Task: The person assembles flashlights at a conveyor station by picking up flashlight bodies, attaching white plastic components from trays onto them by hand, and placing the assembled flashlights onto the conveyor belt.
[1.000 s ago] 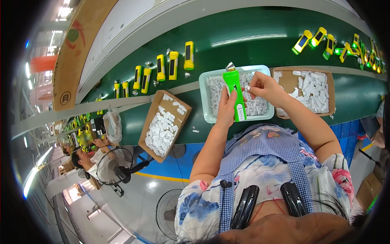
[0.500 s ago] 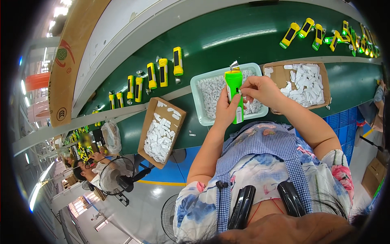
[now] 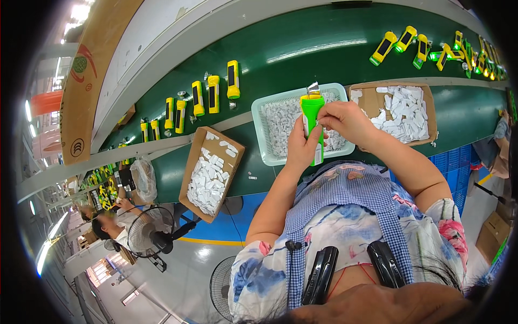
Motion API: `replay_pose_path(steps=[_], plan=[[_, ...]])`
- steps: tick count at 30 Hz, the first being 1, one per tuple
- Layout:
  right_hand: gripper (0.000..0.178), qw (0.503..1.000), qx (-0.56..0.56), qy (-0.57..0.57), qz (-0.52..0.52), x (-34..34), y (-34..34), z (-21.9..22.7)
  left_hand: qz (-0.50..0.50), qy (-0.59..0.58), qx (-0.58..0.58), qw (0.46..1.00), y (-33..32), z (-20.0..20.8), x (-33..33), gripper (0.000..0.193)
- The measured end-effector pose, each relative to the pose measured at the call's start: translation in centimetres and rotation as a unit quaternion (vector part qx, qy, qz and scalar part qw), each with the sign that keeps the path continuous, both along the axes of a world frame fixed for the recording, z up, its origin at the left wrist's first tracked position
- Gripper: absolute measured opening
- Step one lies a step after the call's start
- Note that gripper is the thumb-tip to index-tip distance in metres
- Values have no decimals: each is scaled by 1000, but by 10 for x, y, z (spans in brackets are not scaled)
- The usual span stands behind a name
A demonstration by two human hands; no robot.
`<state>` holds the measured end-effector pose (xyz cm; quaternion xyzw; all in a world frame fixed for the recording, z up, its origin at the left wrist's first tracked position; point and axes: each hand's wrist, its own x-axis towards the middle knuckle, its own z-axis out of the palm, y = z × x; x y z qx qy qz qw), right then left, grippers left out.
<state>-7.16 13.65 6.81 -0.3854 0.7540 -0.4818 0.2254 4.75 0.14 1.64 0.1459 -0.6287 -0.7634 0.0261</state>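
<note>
A green and yellow flashlight [image 3: 312, 110] stands upright in front of my chest, a shiny silver reflector at its open top. My left hand [image 3: 301, 143] is wrapped round its body from the left, thumb along the front. The fingers of my right hand [image 3: 345, 123] are pinched together against the flashlight's side; a small pale piece seems to be between them, too small to name. Behind my hands sits a pale green plastic basket [image 3: 261, 141] full of small white parts. On its right lies a cardboard tray [image 3: 371, 102] of flat white pieces.
A tilted cardboard box [image 3: 190, 190] of white pieces stands at the left on the bench edge. Yellow flashlights [image 3: 214, 94] line the green belt [image 3: 302, 38], with more flashlights [image 3: 384, 48] at the far right. A fan [image 3: 154, 232] and a co-worker [image 3: 110, 224] are at the left.
The flashlight has turned slightly in my left hand, and my right fingers stay pinched at its side. The flashlights on the belt at the left have shifted slightly left and up in view.
</note>
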Motion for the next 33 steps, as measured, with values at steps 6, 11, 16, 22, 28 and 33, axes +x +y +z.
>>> replay_pose_path(steps=[6, 11, 16, 22, 28, 33], plan=[[26, 996, 38, -24, -82, 12, -4, 11, 18, 0, -20, 1000, 0, 5, 2, 36], [23, 974, 137, -179, -23, -9, -10, 33, -20, -12, -178, 984, -3, 17, -1, 35], [20, 950, 164, -258, 59, -25, -18, 32, -42, -29, -116, 992, -10, 14, -5, 33], [19, 942, 166, -282, 68, -28, -25, 14, -50, -24, -73, 996, -17, -2, -5, 28], [29, 938, 122, -324, 36, -41, -24, -16, -101, -61, -94, 989, -32, -12, -29, 32], [58, 961, 33, -207, -183, -56, 13, -38, -14, 25, -458, 888, -109, -62, -99, 32]])
